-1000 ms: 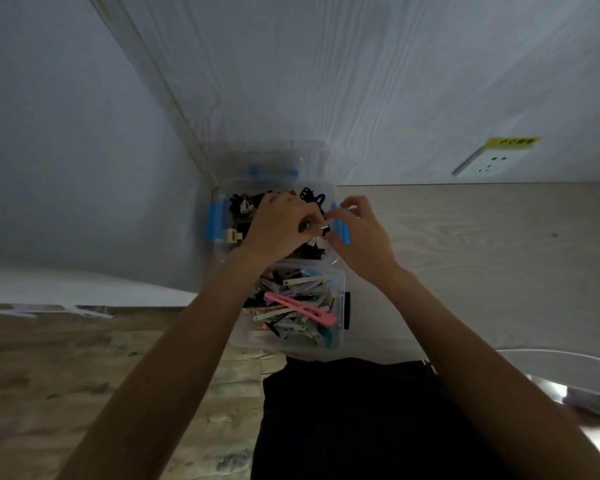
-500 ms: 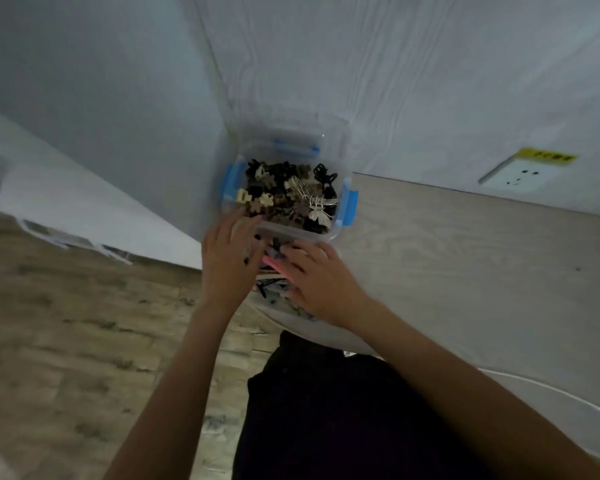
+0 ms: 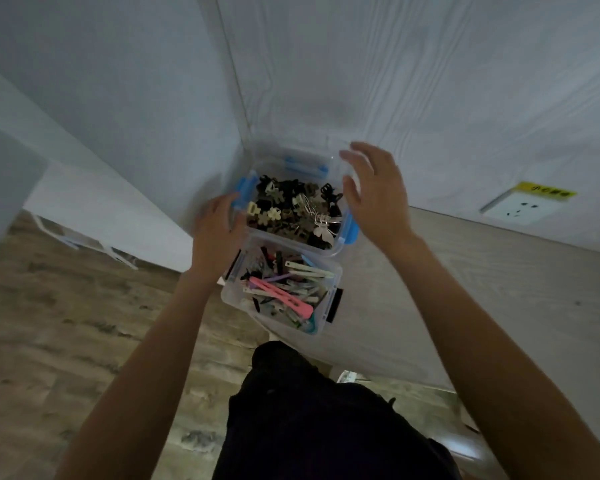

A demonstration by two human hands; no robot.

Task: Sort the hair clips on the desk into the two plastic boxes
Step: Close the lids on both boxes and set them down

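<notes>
The sorting looks almost finished: claw clips [image 3: 291, 209] fill the far box [image 3: 343, 249], flat clips [image 3: 284, 292] fill the near box [image 3: 321, 329], and I see no loose clip on the desk [image 3: 482, 289]. My left hand [image 3: 215, 230] rests against the far box's left side, fingers loosely curled. My right hand [image 3: 374, 195] is wide open, empty, reaching over the box's far corner.
</notes>
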